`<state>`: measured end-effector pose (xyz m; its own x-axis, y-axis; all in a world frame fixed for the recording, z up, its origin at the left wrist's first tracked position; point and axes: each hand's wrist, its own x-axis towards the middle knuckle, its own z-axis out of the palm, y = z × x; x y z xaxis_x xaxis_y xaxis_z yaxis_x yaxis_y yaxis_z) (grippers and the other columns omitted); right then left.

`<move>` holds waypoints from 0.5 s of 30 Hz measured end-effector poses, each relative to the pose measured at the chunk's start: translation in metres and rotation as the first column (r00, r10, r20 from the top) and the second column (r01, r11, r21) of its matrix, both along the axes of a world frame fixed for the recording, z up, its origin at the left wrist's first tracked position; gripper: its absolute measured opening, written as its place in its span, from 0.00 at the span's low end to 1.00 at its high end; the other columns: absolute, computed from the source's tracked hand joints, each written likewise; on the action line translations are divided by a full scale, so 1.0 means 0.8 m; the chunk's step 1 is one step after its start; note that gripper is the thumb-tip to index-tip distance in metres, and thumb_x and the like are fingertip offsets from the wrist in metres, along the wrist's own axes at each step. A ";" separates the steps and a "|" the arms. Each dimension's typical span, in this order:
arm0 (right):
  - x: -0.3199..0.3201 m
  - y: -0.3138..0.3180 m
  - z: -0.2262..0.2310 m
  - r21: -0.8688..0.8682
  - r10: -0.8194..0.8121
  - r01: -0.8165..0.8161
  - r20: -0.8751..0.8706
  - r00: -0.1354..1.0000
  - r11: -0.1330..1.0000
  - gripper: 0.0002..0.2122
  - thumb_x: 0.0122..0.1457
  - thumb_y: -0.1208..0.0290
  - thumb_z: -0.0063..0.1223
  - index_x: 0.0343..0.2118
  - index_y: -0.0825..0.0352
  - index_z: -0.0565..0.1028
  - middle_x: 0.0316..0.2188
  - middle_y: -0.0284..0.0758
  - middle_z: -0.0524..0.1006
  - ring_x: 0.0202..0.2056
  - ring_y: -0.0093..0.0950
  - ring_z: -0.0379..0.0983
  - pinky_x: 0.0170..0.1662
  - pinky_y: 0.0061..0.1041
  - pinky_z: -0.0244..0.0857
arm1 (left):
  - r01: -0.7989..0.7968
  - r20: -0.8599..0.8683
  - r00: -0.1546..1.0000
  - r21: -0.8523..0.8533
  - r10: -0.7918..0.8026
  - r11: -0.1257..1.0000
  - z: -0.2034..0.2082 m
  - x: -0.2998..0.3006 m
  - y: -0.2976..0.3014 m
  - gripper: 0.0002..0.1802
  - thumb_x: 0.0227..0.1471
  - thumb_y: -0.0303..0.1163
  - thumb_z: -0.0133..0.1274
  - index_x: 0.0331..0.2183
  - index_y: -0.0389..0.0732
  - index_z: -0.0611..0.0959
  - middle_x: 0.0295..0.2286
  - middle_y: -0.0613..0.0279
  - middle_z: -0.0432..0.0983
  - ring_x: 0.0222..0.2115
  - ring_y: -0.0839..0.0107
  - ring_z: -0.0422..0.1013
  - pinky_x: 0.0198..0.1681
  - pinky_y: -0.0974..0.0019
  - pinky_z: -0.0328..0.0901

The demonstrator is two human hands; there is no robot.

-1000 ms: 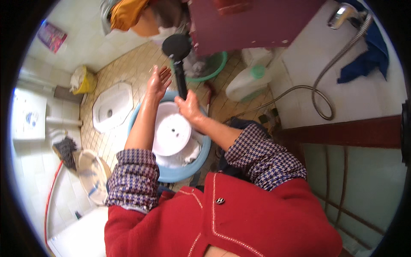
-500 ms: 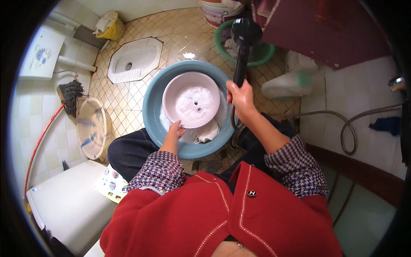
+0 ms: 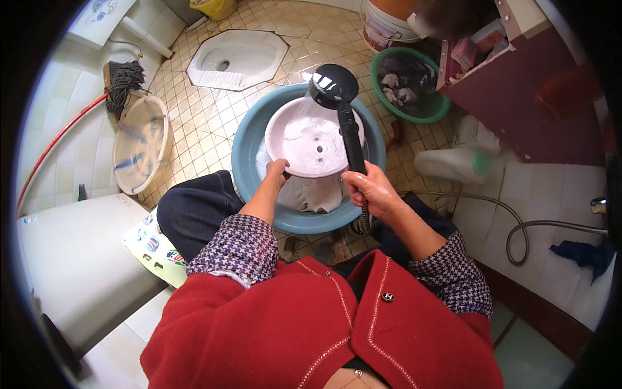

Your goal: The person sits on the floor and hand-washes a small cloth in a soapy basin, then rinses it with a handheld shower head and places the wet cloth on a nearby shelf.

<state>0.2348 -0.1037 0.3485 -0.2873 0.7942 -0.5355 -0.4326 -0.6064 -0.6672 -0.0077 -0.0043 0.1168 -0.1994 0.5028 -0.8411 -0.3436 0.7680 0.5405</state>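
Note:
My right hand [image 3: 374,189] is wrapped round the handle of a black shower head [image 3: 335,86]. Water sprays from it into a pale pink basin [image 3: 278,139], whose inside shows white suds and two dark spots. The near left rim of this basin is gripped by my left hand [image 3: 277,170], thumb and fingers closed on it. Beneath and around it is a larger blue tub [image 3: 245,155] on the floor between my knees. White wet cloth [image 3: 314,194] and some foam lie in the tub, partly hidden under the pink basin.
A green basin [image 3: 414,118] with dark and light cloth stands at the far right, near a white bottle [image 3: 453,165]. The shower hose [image 3: 512,211] curls along the right. Beyond the tub lies a squat toilet [image 3: 238,57]; a beige basin [image 3: 167,139] and mop [image 3: 124,84] stand left.
The shower head has come down and left over the pink basin, and its water now shows. My left hand stays on the basin's rim. The view has shifted.

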 end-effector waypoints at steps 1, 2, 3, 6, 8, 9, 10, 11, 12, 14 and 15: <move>0.002 0.000 0.007 -0.054 0.016 -0.014 0.035 0.999 0.998 0.07 0.51 0.74 0.51 0.28 0.66 0.63 0.14 0.28 0.63 0.11 0.15 0.55 0.13 0.15 0.48 | -0.003 -0.024 1.000 0.028 0.003 1.000 0.006 -0.001 0.001 0.21 0.32 0.16 0.46 0.36 0.26 0.71 0.30 0.50 0.69 0.26 0.58 0.70 0.25 0.59 0.69; 0.006 -0.002 0.014 -0.067 0.039 -0.037 0.025 0.999 0.997 0.08 0.51 0.74 0.51 0.28 0.66 0.63 0.14 0.28 0.63 0.11 0.15 0.55 0.13 0.15 0.48 | 0.021 -0.051 0.999 0.065 -0.018 0.998 0.014 -0.005 0.002 0.21 0.32 0.18 0.48 0.36 0.26 0.71 0.30 0.49 0.70 0.26 0.59 0.70 0.25 0.60 0.67; 0.008 -0.003 0.020 -0.060 0.078 -0.080 -0.024 0.997 0.995 0.08 0.50 0.74 0.51 0.28 0.66 0.63 0.14 0.28 0.63 0.11 0.15 0.54 0.13 0.15 0.48 | 0.058 -0.097 0.994 0.113 -0.047 0.992 0.023 -0.010 0.005 0.21 0.32 0.17 0.48 0.36 0.25 0.71 0.30 0.49 0.70 0.27 0.58 0.70 0.27 0.59 0.68; 0.012 -0.006 0.032 -0.081 0.045 -0.035 0.117 0.992 0.996 0.07 0.50 0.74 0.51 0.27 0.65 0.63 0.14 0.28 0.63 0.10 0.16 0.54 0.12 0.16 0.46 | 0.095 -0.126 0.990 0.257 -0.064 0.962 0.055 -0.026 0.018 0.20 0.33 0.16 0.48 0.36 0.24 0.70 0.31 0.48 0.70 0.29 0.56 0.71 0.28 0.57 0.69; 0.010 -0.005 0.033 -0.088 -0.057 0.077 0.210 0.976 0.993 0.07 0.51 0.75 0.50 0.27 0.65 0.63 0.14 0.28 0.63 0.10 0.16 0.54 0.12 0.16 0.46 | -0.015 -0.064 0.997 0.317 0.038 0.948 0.075 -0.025 0.030 0.20 0.33 0.16 0.48 0.36 0.24 0.70 0.31 0.48 0.70 0.30 0.56 0.71 0.28 0.58 0.69; 0.007 -0.004 0.034 -0.028 -0.071 0.076 0.166 0.984 0.997 0.07 0.51 0.75 0.50 0.28 0.65 0.63 0.14 0.28 0.63 0.10 0.16 0.54 0.12 0.16 0.46 | -0.083 -0.029 0.995 0.330 0.098 0.940 0.084 -0.021 0.035 0.20 0.33 0.16 0.48 0.36 0.24 0.70 0.31 0.48 0.70 0.30 0.56 0.71 0.28 0.58 0.69; 0.004 -0.002 0.033 0.003 -0.095 0.096 0.151 0.984 0.995 0.07 0.51 0.75 0.50 0.28 0.65 0.63 0.14 0.28 0.63 0.10 0.16 0.54 0.12 0.16 0.46 | -0.128 0.010 0.991 0.336 0.133 0.933 0.091 -0.010 0.041 0.20 0.33 0.16 0.48 0.35 0.24 0.70 0.31 0.48 0.70 0.30 0.56 0.70 0.27 0.57 0.69; 0.001 -0.001 0.033 0.045 -0.146 0.141 0.139 0.979 0.989 0.08 0.51 0.75 0.50 0.29 0.65 0.63 0.14 0.28 0.63 0.10 0.16 0.54 0.12 0.16 0.46 | -0.094 -0.015 0.995 0.306 0.103 0.947 0.099 0.001 0.050 0.18 0.33 0.17 0.49 0.34 0.25 0.71 0.30 0.49 0.70 0.27 0.57 0.70 0.26 0.57 0.68; -0.003 0.001 0.032 0.073 -0.126 0.119 0.093 0.988 0.990 0.08 0.51 0.75 0.50 0.30 0.65 0.63 0.14 0.28 0.63 0.10 0.16 0.54 0.12 0.15 0.45 | -0.080 -0.013 0.996 0.316 0.089 0.945 0.105 0.013 0.056 0.18 0.32 0.18 0.49 0.33 0.25 0.71 0.29 0.50 0.69 0.26 0.57 0.70 0.26 0.58 0.68; -0.010 0.006 0.033 0.063 -0.088 0.083 0.090 0.992 0.995 0.08 0.51 0.76 0.51 0.30 0.66 0.63 0.13 0.27 0.61 0.10 0.15 0.54 0.11 0.15 0.45 | -0.023 0.006 1.000 0.335 0.022 0.942 0.117 0.035 0.065 0.17 0.31 0.19 0.50 0.31 0.25 0.71 0.28 0.51 0.69 0.24 0.58 0.69 0.25 0.60 0.68; -0.012 0.008 0.035 0.083 -0.049 0.043 0.067 0.997 0.996 0.08 0.51 0.76 0.50 0.31 0.66 0.63 0.13 0.26 0.61 0.10 0.15 0.54 0.11 0.15 0.46 | 0.027 0.017 0.999 0.351 -0.035 0.936 0.123 0.042 0.070 0.16 0.31 0.20 0.50 0.30 0.26 0.71 0.27 0.51 0.69 0.24 0.58 0.69 0.24 0.61 0.67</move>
